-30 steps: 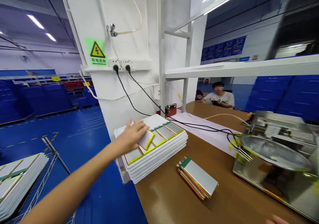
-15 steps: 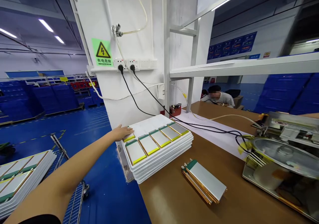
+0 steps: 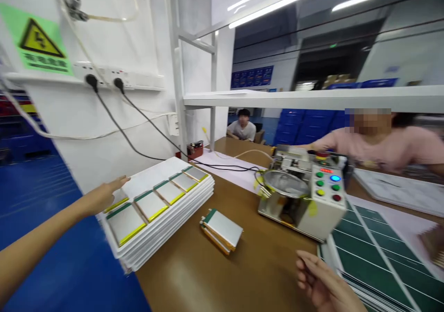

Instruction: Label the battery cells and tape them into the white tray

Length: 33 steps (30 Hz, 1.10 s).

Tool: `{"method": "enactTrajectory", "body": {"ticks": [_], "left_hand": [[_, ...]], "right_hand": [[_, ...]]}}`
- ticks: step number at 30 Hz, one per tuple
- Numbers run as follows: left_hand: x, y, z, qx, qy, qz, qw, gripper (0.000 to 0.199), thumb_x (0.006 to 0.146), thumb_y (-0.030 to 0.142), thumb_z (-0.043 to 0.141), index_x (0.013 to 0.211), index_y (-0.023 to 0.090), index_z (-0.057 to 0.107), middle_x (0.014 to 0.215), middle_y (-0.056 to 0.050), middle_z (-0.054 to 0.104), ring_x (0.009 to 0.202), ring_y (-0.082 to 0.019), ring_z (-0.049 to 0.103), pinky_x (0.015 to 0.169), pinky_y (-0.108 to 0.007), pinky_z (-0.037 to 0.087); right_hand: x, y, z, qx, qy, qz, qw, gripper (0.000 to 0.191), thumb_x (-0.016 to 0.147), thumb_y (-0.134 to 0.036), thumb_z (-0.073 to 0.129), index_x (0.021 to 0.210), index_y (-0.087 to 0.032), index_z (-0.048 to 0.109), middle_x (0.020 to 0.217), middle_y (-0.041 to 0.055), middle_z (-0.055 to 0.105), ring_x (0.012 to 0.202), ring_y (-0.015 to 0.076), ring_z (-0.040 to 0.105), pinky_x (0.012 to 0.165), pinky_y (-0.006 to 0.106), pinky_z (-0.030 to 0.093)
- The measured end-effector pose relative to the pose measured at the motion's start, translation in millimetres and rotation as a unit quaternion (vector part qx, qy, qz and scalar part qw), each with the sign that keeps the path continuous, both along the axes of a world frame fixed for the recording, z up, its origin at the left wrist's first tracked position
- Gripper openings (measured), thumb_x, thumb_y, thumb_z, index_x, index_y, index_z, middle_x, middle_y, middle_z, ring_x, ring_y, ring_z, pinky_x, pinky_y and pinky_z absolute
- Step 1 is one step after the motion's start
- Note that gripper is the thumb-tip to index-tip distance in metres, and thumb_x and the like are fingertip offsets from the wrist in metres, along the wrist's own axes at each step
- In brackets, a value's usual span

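My left hand (image 3: 106, 194) reaches over the far left corner of a stack of white trays (image 3: 173, 208), its fingers spread above a flat silver cell (image 3: 120, 196) with a yellow edge. Several more silver cells with green and yellow ends, one of them a near cell (image 3: 125, 221), lie in a row on the top tray. On the brown table, a small pile of silver cells (image 3: 224, 228) sits between the trays and my right hand (image 3: 324, 282). That hand hovers over the table at the lower right, fingers curled, with nothing visible in it.
A metal machine (image 3: 287, 187) with coloured buttons stands behind the pile. Trays of green-covered pieces (image 3: 371, 252) are at the right. Black cables (image 3: 222, 166) run along the wall side. A shelf (image 3: 305, 100) crosses above. Two people sit beyond the table.
The view has turned right, bringing my right hand, the machine's button panel and a person in pink into sight. My left hand remains at the trays' far corner, its fingers slightly raised.
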<state>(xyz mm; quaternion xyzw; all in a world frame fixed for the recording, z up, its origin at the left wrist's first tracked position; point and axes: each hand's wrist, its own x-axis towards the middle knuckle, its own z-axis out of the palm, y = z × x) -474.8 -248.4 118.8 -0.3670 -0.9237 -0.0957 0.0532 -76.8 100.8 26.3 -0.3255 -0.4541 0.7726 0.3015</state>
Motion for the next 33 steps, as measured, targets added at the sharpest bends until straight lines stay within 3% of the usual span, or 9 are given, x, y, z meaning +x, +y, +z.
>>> {"method": "enactTrajectory", "body": {"ticks": [3,8,11,15,20,25,27,31,33], "left_hand": [[40,57,7.7,0.009,-0.040,-0.100,0.994,0.055,0.082,0.023,0.031,0.136,0.020,0.029,0.143,0.001,0.029,0.129,-0.020,0.034,0.109,-0.035,0.025],[119,160,-11.1,-0.079,-0.136,-0.368,0.917,0.081,0.067,0.032,0.064,0.138,0.028,0.025,0.146,-0.003,0.022,0.136,-0.022,0.020,0.112,-0.042,0.016],[134,205,-35.0,-0.160,-0.149,-0.388,0.895,0.105,0.052,0.036,0.077,0.139,0.023,0.020,0.146,-0.012,0.016,0.136,-0.029,0.013,0.110,-0.053,0.007],[122,239,-60.1,-0.232,-0.124,-0.380,0.887,0.122,0.037,0.036,0.083,0.139,0.018,0.019,0.146,-0.015,0.014,0.135,-0.034,0.011,0.108,-0.059,0.005],[116,249,-66.0,-0.221,-0.105,-0.404,0.881,0.102,0.042,0.035,0.082,0.131,0.014,0.036,0.140,-0.017,0.031,0.132,-0.034,0.026,0.107,-0.058,0.015],[135,230,-55.0,-0.129,-0.075,-0.366,0.919,0.066,0.055,0.042,0.073,0.112,0.017,0.049,0.119,-0.010,0.053,0.114,-0.025,0.047,0.106,-0.044,0.027],[152,219,-50.0,-0.086,-0.056,-0.322,0.941,0.058,0.061,0.046,0.067,0.106,0.015,0.049,0.108,-0.010,0.055,0.101,-0.025,0.052,0.094,-0.041,0.039],[190,204,-45.3,-0.004,0.009,-0.266,0.964,0.046,0.066,0.038,0.060,0.105,0.016,0.047,0.102,-0.010,0.054,0.094,-0.026,0.051,0.083,-0.040,0.043],[203,200,-45.3,0.022,0.055,-0.272,0.961,0.040,0.066,0.032,0.058,0.102,0.016,0.048,0.097,-0.008,0.054,0.089,-0.025,0.051,0.080,-0.040,0.044]], "right_hand": [[2,26,20.9,0.140,-0.055,-0.100,0.983,0.037,0.056,-0.041,0.076,0.082,-0.017,0.065,0.075,0.0038,0.060,0.062,0.0152,0.052,0.054,0.027,0.046],[5,91,43.1,0.253,-0.137,-0.190,0.939,0.037,0.064,-0.045,0.069,0.085,-0.015,0.065,0.082,0.0051,0.062,0.074,0.0167,0.053,0.062,0.027,0.043],[-2,111,50.1,0.279,-0.167,-0.136,0.936,0.038,0.072,-0.047,0.062,0.084,-0.011,0.065,0.085,0.0092,0.064,0.074,0.0170,0.057,0.065,0.029,0.044],[-19,119,54.9,0.317,-0.206,-0.058,0.924,0.036,0.080,-0.045,0.056,0.080,-0.010,0.063,0.074,0.0050,0.063,0.063,0.0121,0.057,0.060,0.028,0.045],[-29,111,71.6,0.411,-0.268,-0.088,0.867,0.020,0.074,-0.029,0.062,0.063,-0.014,0.057,0.056,-0.0019,0.050,0.054,0.0111,0.044,0.055,0.025,0.034],[-17,49,82.0,0.483,-0.271,-0.170,0.815,0.015,0.073,-0.032,0.056,0.065,-0.020,0.057,0.067,0.0032,0.053,0.064,0.0174,0.043,0.059,0.029,0.028],[-13,16,73.7,0.465,-0.248,-0.140,0.838,0.021,0.075,-0.040,0.054,0.069,-0.021,0.058,0.066,0.0020,0.054,0.061,0.0162,0.043,0.058,0.028,0.029],[-20,-29,47.9,0.266,-0.126,-0.025,0.955,0.033,0.069,-0.051,0.062,0.070,-0.019,0.060,0.057,-0.0019,0.045,0.053,0.0116,0.034,0.049,0.024,0.025],[-27,-37,40.9,0.212,-0.099,-0.016,0.972,0.034,0.065,-0.051,0.066,0.069,-0.017,0.060,0.056,-0.0027,0.044,0.051,0.0103,0.032,0.047,0.023,0.023]]}}
